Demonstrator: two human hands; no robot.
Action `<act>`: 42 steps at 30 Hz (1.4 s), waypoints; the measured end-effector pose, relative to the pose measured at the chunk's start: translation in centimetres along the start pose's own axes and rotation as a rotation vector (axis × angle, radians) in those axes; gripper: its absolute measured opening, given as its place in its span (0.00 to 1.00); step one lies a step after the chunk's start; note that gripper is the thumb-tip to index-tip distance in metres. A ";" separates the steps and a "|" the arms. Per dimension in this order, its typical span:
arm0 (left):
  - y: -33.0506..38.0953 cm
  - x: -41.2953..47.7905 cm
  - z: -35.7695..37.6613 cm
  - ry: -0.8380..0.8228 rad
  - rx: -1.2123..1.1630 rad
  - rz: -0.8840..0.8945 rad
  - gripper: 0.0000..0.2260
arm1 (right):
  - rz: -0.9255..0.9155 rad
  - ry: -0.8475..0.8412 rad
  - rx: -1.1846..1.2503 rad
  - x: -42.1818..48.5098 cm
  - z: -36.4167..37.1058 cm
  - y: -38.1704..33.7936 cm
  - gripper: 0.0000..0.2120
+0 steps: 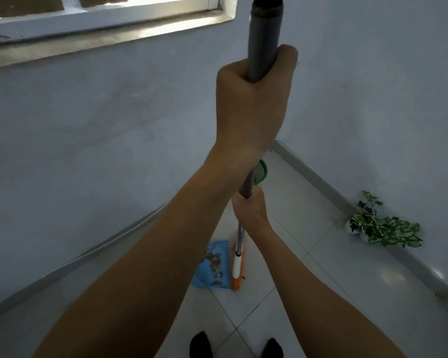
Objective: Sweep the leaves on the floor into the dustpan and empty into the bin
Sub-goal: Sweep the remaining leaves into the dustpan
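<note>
In the tiled corner below the window, 2 hands clamp the broom handle: left hand high, right hand lower. The orange broom head sits at the blue dustpan's right edge; brown leaves lie inside it. Risk: pan unheld, so a hard stroke could shove it or flick leaves out. Green mesh item, possibly the bin, mostly hidden.

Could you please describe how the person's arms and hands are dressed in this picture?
No sleeves show: the left forearm and right forearm are bare to the frame's edge. The left hand and right hand wear no gloves, and no watch, bracelet or ring is visible from this side.
</note>
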State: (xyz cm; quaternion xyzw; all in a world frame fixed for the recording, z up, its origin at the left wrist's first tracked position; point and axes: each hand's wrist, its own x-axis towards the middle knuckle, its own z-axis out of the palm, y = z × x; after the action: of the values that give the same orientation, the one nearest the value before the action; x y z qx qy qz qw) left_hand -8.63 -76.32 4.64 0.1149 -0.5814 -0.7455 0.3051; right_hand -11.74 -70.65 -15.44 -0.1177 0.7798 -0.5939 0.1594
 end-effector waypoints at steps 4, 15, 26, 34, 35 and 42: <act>-1.2 0.4 -0.3 -0.057 -0.070 -0.075 0.19 | 0.013 0.116 -0.035 -0.1 -1.1 1.5 0.21; -8.0 5.1 -2.2 -0.368 -0.189 -0.354 0.24 | 0.216 0.446 -0.122 0.7 0.4 6.3 0.20; -7.1 8.6 -2.5 -0.314 -0.124 -0.330 0.26 | 0.200 0.496 -0.056 5.3 2.8 4.5 0.20; -5.1 8.7 -2.8 -0.267 -0.080 -0.226 0.24 | 0.127 0.447 -0.031 6.9 3.8 2.4 0.20; -4.9 8.5 -2.7 -0.268 -0.081 -0.215 0.24 | 0.118 0.444 -0.026 6.9 3.7 2.3 0.20; -3.7 6.2 0.4 -0.285 -0.027 -0.143 0.21 | 0.063 0.418 0.046 6.1 1.0 1.3 0.20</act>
State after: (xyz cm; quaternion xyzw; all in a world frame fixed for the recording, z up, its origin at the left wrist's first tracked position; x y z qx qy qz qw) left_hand -14.90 -79.15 2.39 0.0448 -0.5991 -0.7818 0.1671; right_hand -16.96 -73.47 -17.64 0.0360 0.7854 -0.6177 0.0153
